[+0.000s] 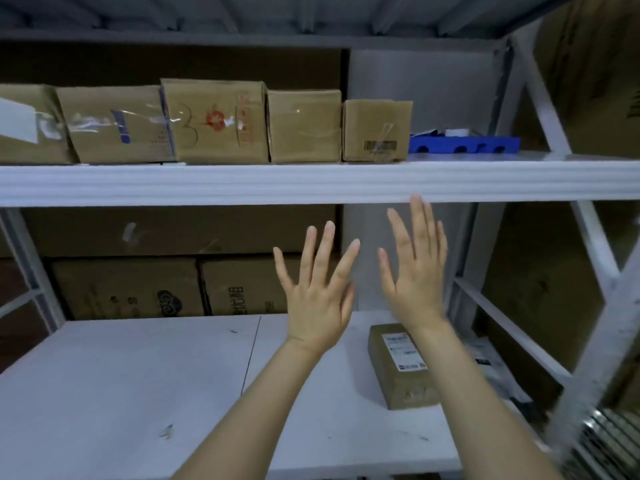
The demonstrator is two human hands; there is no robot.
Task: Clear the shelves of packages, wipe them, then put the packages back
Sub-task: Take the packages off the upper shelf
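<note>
Both of my hands are up in front of the white metal rack (550, 112), backs toward me, holding nothing. My left hand (317, 299) has its fingers straight and fanned wide apart. My right hand (415, 282), just beside it and a little higher, has straight fingers lying closer together, thumb out to the side. Its longest fingertip reaches the lower edge of the white upper shelf (207, 185); whether it touches that edge I cannot tell.

On that upper shelf stands a row of five brown cardboard boxes (304, 126), side by side and sealed with clear tape. The tallest box with a red flower print (214, 121) is in the middle of the row, and the small box with a barcode (377, 131) ends it on the right. Just right of that lies a flat blue plastic tray with round holes (464, 145).

Below my hands is the white lower shelf board (121, 393). One small brown cardboard package with a white label (394, 372) lies flat on it toward the right, partly behind my right forearm. Further right, a pale plastic mailer bag (491, 365) shows only as a blur. Behind the lower shelf stand large brown cartons with dark print (128, 289).
</note>
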